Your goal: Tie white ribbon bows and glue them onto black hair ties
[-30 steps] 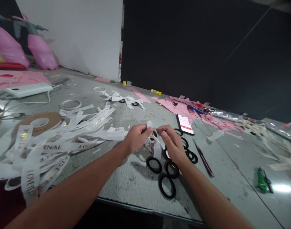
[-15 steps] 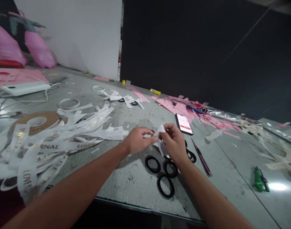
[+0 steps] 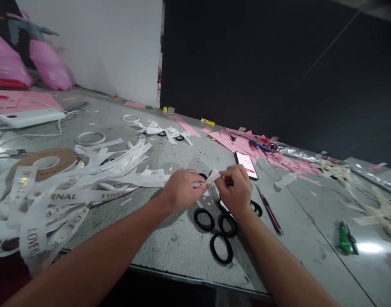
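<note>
Between my two hands is a short white printed ribbon (image 3: 213, 175), bunched at its middle with a loose end hanging down. My left hand (image 3: 184, 187) is closed on its left part, fingertips pinched together. My right hand (image 3: 235, 187) is closed too, thumb and index finger at the ribbon's right part. A black ring shows partly behind the fingers. Just below my hands lie several black rings, one black ring (image 3: 204, 220) at the left and another black ring (image 3: 221, 248) nearest the edge. Long printed ribbons (image 3: 118, 194) spread out to my left.
A cardboard ribbon spool (image 3: 61, 157) lies among the ribbons. Ribbon bows (image 3: 163, 131) sit farther back. To the right are a phone (image 3: 246, 165), a dark pen-like tool (image 3: 269, 209) and a green-handled tool (image 3: 345, 238). Pink sheets (image 3: 230, 143) lie along the dark wall.
My hands have drawn slightly apart at the ribbon, the left hand shifting a little left. The right fingers have curled in more. The whole view has shifted slightly.
</note>
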### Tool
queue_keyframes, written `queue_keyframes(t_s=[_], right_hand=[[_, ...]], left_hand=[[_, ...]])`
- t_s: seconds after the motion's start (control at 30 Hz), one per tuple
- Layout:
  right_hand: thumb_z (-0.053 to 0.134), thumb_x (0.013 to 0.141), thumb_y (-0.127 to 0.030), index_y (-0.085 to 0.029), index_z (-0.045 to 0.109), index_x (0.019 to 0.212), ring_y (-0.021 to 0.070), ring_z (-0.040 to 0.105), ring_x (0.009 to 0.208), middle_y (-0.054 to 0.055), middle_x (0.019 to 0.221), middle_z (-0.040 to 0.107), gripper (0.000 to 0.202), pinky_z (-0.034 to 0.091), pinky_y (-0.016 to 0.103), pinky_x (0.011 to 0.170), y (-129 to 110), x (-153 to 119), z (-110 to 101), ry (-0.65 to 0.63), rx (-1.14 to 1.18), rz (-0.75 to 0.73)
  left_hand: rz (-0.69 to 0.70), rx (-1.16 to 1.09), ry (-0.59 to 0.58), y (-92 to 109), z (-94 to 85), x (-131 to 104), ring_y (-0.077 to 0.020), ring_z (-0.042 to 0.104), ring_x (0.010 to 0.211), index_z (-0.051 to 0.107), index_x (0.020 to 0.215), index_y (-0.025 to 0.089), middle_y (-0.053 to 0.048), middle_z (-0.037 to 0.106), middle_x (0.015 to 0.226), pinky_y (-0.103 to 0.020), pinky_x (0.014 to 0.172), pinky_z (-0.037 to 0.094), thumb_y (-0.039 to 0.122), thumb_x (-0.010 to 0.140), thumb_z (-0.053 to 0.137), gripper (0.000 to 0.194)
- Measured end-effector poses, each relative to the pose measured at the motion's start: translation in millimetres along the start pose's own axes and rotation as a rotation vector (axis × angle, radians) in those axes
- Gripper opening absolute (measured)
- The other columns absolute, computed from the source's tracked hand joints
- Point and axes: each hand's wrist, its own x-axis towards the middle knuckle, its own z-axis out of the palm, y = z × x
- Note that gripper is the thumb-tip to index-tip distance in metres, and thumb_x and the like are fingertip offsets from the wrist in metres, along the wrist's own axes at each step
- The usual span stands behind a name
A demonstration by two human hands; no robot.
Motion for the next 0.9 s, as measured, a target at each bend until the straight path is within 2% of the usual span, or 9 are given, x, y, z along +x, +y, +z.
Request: queue_keyframes(t_s=[0.07,0.17,0.2,0.27,0.37,0.47,0.67,0.8,0.9], right_hand=[[0.062,0.081,-0.021,-0.02,0.058,0.08,0.0125,0.049,0.06,0.001,0.078,0.054,0.004,0.042,0.027,0.054,2,-1,2,-0.049,0.113,0.136],[0.056,0.087,-0.029,-0.02,0.06,0.101,0.0116,0.049,0.055,-0.002,0.073,0.054,0.017,0.04,0.025,0.05,4,-2,3,-0.285,0.382,0.357],[0.055,0.088,-0.032,-0.019,0.061,0.104,0.0112,0.048,0.053,-0.003,0.07,0.054,0.021,0.039,0.025,0.049,5,-2,3,-0.36,0.44,0.391],[0.056,0.088,-0.036,-0.018,0.066,0.096,0.0115,0.047,0.051,-0.003,0.064,0.055,0.022,0.038,0.025,0.049,4,-2,2,-0.433,0.455,0.395],[0.058,0.086,-0.034,-0.018,0.068,0.081,0.0142,0.054,0.058,0.0,0.063,0.06,0.019,0.042,0.027,0.056,-1,0,0,-0.35,0.322,0.327],[0.059,0.084,-0.032,-0.018,0.069,0.076,0.0165,0.058,0.063,0.002,0.067,0.065,0.019,0.043,0.028,0.06,-7,1,-1,-0.218,0.197,0.293],[0.059,0.084,-0.037,-0.017,0.07,0.076,0.013,0.047,0.05,-0.002,0.054,0.055,0.024,0.036,0.025,0.049,-3,-4,4,-0.209,0.332,0.558],[0.06,0.084,-0.04,-0.018,0.068,0.082,0.0126,0.048,0.055,-0.002,0.061,0.057,0.024,0.037,0.024,0.053,0,-2,3,-0.21,0.427,0.609],[0.059,0.085,-0.042,-0.019,0.066,0.086,0.0151,0.056,0.068,0.0,0.074,0.063,0.023,0.043,0.026,0.063,0,-1,3,-0.275,0.593,0.617]], left_hand=[[0.028,0.071,-0.003,3,0.0,-2,-0.0186,0.059,0.07,0.075,0.078,0.02,-0.006,0.067,0.075,-0.029,0.064,0.04,0.028,0.084,0.062,0.016],[0.04,0.176,-0.025,6,0.2,-5,-0.0187,0.056,0.07,0.072,0.075,0.021,-0.005,0.064,0.075,-0.03,0.063,0.037,0.027,0.084,0.06,0.017],[0.043,0.197,-0.027,6,0.3,-5,-0.0187,0.055,0.07,0.071,0.074,0.021,-0.005,0.064,0.075,-0.029,0.063,0.036,0.028,0.085,0.059,0.018],[0.058,0.215,-0.024,5,0.7,-6,-0.0185,0.054,0.07,0.071,0.075,0.021,-0.004,0.063,0.076,-0.03,0.062,0.035,0.029,0.086,0.058,0.018],[0.078,0.191,0.001,4,1.1,-6,-0.018,0.053,0.068,0.071,0.077,0.021,-0.004,0.062,0.074,-0.03,0.062,0.034,0.03,0.088,0.057,0.02],[0.07,0.159,0.029,6,0.5,-5,-0.0172,0.053,0.066,0.072,0.077,0.02,-0.004,0.062,0.072,-0.029,0.061,0.033,0.028,0.089,0.057,0.021],[0.033,0.139,0.015,12,-2.6,-1,-0.0187,0.056,0.07,0.073,0.075,0.019,-0.006,0.065,0.073,-0.03,0.064,0.037,0.026,0.089,0.056,0.023],[-0.115,-0.2,0.056,11,-6.7,2,-0.0191,0.062,0.081,0.074,0.099,0.018,-0.006,0.071,0.089,-0.03,0.073,0.044,0.025,0.085,0.06,0.022],[-0.312,-0.522,0.114,7,-8.8,5,-0.014,0.056,0.064,0.073,0.1,0.015,-0.003,0.068,0.076,-0.026,0.06,0.042,0.032,0.08,0.066,0.027]])
